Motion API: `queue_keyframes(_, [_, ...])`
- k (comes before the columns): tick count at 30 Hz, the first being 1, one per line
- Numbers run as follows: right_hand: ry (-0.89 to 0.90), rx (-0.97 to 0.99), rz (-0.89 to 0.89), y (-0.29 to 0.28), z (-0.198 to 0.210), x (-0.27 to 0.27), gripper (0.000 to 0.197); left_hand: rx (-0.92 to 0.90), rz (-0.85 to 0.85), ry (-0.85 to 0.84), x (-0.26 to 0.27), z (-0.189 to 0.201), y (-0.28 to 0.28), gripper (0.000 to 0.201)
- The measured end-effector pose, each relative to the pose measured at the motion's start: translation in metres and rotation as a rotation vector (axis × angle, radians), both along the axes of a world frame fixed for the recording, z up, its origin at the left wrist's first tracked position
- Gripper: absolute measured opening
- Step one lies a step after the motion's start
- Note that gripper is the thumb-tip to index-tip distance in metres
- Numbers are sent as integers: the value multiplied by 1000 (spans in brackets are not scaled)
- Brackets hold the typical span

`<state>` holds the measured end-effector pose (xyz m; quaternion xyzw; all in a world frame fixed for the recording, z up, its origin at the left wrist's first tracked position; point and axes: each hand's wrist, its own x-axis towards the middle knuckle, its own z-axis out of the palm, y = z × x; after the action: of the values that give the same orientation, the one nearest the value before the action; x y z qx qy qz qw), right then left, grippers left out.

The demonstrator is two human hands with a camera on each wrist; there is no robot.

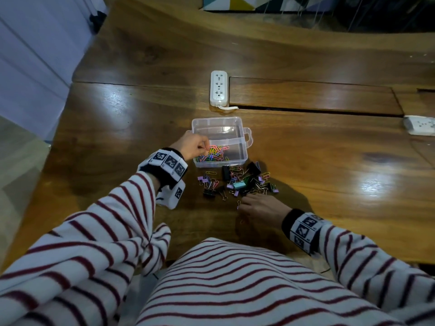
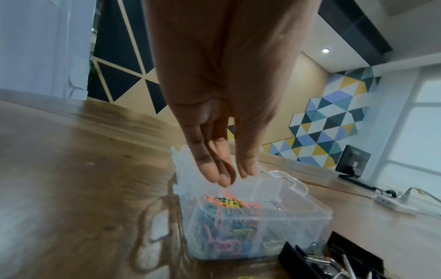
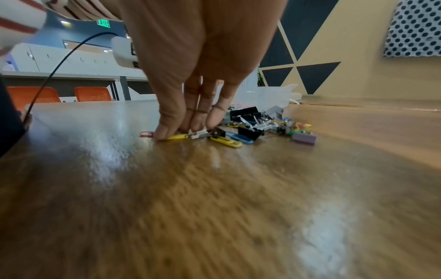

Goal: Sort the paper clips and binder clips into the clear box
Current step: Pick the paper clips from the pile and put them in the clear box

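Clear box (image 1: 244, 149) sits mid-counter (image 1: 329, 175), lid off, with coloured paper clips (image 1: 213, 154) heaped in its near compartment; far compartment looks bare. Left hand (image 1: 191, 147) hangs over the box's left rim, fingertips (image 2: 224, 179) bunched; a pink clip sits just under them, cannot tell if pinched or loose. Mixed pile of binder clips (image 1: 237, 182) and loose paper clips lies just beside the box's near wall. Right hand (image 1: 261, 207) is down at the pile's near edge, fingertips (image 3: 164, 134) pressing a yellow paper clip (image 3: 177, 136) on the counter, grip not closed round it. White power strip (image 1: 219, 88) lies beyond the box.
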<state>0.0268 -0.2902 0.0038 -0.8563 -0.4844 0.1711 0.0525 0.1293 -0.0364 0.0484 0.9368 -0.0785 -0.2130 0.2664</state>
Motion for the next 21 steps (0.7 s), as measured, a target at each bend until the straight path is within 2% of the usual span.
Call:
queue_keyframes(4, [18,-6,-7,1,-5,1,26,-108,87,-195,-24,-4,7,18])
queue_keyframes(6, [-5,7,6,1,-7,0,28,-133,57,-299,-44,-13,7,16])
queue_keyframes(8, [-4,4,15,2,-9,1,29,-49,-84,-254,-68,-22,-1,15])
queue_keyframes(10, [35,-29,24,4,-7,2,29,116,-226,-114,-86,-30,-14,28])
queue_keyframes(12, [110,-51,7,3,-4,3,26,240,-312,-72,-95,-36,-21,42])
queue_keyframes(16, [347,88,-291,4,6,7,6,294,-341,-64,-104,-40,-15,42])
queue_keyframes(19, [555,312,-544,8,11,21,11,272,-341,-18,-113,-40,-3,33])
queue_keyframes(21, [678,473,-692,12,11,33,13,196,-275,-13,-117,-36,7,27])
